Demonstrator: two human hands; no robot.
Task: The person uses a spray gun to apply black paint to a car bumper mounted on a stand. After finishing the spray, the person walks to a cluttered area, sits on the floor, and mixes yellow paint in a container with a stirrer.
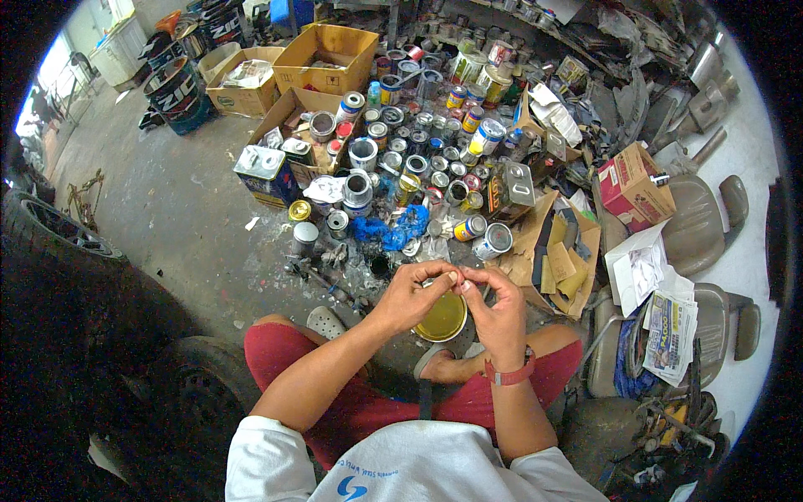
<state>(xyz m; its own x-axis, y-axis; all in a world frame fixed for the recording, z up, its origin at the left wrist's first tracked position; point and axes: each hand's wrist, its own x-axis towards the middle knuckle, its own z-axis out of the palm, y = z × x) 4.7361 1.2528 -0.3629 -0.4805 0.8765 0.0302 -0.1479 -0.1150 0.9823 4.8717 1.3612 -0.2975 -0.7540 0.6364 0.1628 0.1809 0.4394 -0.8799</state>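
Observation:
In front of my body, my left hand (413, 294) and my right hand (498, 315) meet fingertip to fingertip. Both are closed in a pinch, thumbs against forefingers. Whatever lies between the tips, if anything, is too small to make out. Below the hands sits a round, shallow yellow-green piece (442, 320), like a can lid or the top of a tin; the hands hide part of its far edge. A red watch or band (512, 373) circles my right wrist.
Beyond my hands, many open and closed paint cans (363, 154) crowd the floor, with a crumpled blue plastic sheet (391, 229) among them. Torn cardboard (562, 258) lies to the right, near chairs (711, 311) holding newspapers (671, 335). A tire (60, 226) stands at left.

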